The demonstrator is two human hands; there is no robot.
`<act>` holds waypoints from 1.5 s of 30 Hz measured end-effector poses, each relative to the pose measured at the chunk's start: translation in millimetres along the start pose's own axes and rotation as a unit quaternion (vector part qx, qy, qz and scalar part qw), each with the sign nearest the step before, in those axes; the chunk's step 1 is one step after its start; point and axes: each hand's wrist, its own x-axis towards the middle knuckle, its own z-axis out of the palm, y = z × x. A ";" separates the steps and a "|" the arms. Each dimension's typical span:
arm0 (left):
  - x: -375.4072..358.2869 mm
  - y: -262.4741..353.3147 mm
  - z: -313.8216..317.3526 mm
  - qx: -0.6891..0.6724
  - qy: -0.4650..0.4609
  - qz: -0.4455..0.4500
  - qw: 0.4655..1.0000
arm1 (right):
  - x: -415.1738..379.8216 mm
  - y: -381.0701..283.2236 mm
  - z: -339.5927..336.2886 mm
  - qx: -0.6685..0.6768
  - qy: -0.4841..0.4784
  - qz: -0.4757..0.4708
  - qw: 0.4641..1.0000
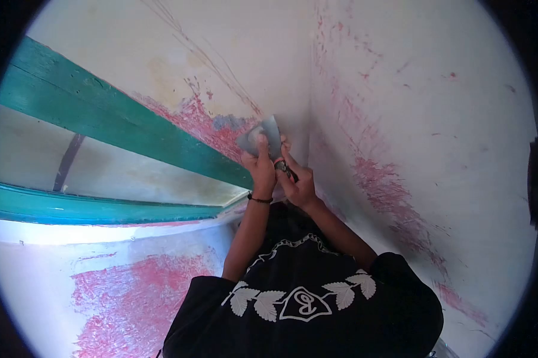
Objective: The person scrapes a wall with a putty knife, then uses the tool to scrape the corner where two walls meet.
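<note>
A grey flat metal scraper blade (pixel 271 130) is held up near the wall corner, with a paler patch on its face. My left hand (pixel 261 170) grips the blade from below, its thumb lying on the face; a dark bracelet is on that wrist. Close beside it on the right, my right hand (pixel 300 186) is closed around a dark handle with a reddish part (pixel 286 169). Whether blade and handle are one tool or two, I cannot tell.
A green wooden frame (pixel 119 113) runs diagonally across the left wall, with a second green beam (pixel 102 204) below it. Red, scratched patches mark the pale walls (pixel 472 149) on both sides of the corner. A grey patch (pixel 227 122) lies left of the blade.
</note>
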 end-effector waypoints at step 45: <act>8.0 -15.3 -23.8 -0.002 0.069 0.048 0.996 | -0.9 -6.3 12.7 -0.008 -0.037 0.060 0.997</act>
